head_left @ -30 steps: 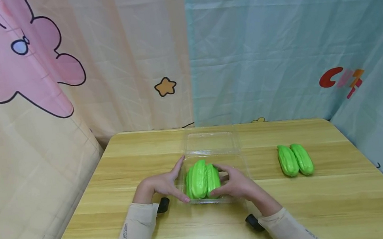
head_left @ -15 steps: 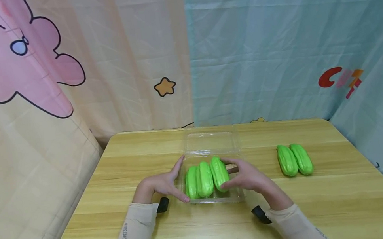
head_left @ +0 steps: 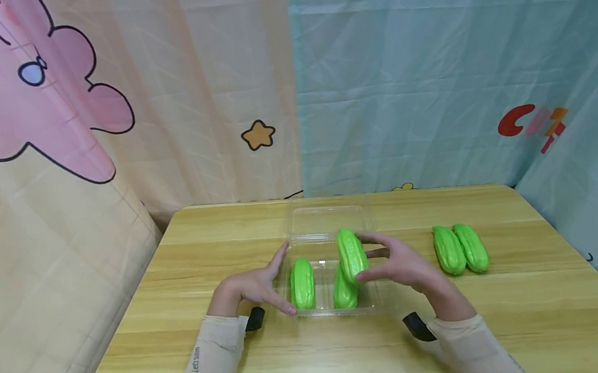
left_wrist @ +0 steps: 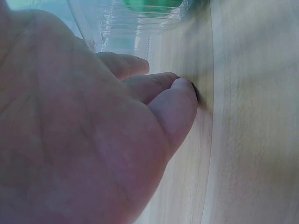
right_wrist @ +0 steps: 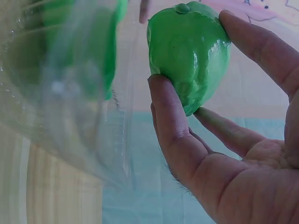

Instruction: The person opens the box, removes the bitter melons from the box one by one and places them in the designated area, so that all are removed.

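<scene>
Green gourd [head_left: 352, 255] pinched in right hand [head_left: 405, 265] fingers; left hand [head_left: 252, 287] flat against tray [head_left: 372, 305]

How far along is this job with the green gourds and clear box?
Apparently unpacking: two gourds already lie on the table. The right hand holds a third gourd, just lifted from the clear box. Two more remain inside; the left hand steadies it.

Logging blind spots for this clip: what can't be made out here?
- Left wrist view: the left hand fills the picture; the clear box and a green gourd are cut off at the top.
- Right wrist view: the box wall blurs the gourds behind it.
- Head view: the right hand covers the box's right rim.
</scene>
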A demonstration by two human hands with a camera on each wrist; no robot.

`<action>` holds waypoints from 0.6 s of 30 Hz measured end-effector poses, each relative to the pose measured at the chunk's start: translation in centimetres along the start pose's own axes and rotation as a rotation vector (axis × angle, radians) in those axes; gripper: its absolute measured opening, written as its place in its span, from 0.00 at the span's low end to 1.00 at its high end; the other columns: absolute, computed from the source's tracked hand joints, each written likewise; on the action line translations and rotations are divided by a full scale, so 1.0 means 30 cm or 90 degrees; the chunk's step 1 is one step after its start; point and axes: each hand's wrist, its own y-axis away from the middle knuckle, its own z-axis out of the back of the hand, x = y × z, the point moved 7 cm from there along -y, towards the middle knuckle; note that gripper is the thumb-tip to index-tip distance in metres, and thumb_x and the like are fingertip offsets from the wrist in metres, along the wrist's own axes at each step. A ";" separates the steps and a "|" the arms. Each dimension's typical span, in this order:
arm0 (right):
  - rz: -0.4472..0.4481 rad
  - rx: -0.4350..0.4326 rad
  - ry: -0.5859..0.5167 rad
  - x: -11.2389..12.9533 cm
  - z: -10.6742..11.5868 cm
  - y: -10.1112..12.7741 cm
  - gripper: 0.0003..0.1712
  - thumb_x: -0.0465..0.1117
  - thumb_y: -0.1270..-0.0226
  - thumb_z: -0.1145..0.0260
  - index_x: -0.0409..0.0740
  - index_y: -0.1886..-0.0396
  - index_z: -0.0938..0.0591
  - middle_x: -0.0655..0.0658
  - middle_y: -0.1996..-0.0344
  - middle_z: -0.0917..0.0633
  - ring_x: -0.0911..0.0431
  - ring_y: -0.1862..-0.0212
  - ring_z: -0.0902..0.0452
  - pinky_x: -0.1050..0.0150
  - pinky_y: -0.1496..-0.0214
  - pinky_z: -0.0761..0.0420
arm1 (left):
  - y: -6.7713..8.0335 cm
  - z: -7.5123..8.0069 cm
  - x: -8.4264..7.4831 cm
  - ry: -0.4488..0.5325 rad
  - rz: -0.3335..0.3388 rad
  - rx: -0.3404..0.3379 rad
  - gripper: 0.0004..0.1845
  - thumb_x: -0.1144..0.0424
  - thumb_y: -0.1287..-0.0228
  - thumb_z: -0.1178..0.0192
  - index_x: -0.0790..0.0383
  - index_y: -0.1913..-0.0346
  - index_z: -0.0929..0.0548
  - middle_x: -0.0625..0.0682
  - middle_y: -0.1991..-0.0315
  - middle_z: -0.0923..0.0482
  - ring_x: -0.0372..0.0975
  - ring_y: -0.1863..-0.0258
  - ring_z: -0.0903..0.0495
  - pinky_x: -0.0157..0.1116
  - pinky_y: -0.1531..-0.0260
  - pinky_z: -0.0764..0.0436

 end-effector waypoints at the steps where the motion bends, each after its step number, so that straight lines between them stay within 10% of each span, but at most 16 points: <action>1: 0.001 0.002 -0.003 0.002 0.005 0.002 0.52 0.36 0.47 0.19 0.41 0.24 0.35 0.36 0.27 0.35 0.35 0.31 0.35 0.48 0.44 0.20 | 0.000 0.000 -0.001 -0.001 -0.002 0.000 0.79 0.52 0.54 0.18 0.45 0.22 0.80 0.57 0.21 0.81 0.59 0.23 0.69 0.59 0.28 0.56; 18: 0.008 -0.021 -0.035 0.001 0.119 0.033 0.52 0.36 0.43 0.22 0.42 0.21 0.39 0.36 0.24 0.41 0.34 0.28 0.41 0.48 0.43 0.21 | -0.001 -0.003 0.001 0.003 -0.003 0.005 0.79 0.53 0.52 0.19 0.47 0.22 0.81 0.59 0.21 0.81 0.59 0.23 0.69 0.59 0.28 0.56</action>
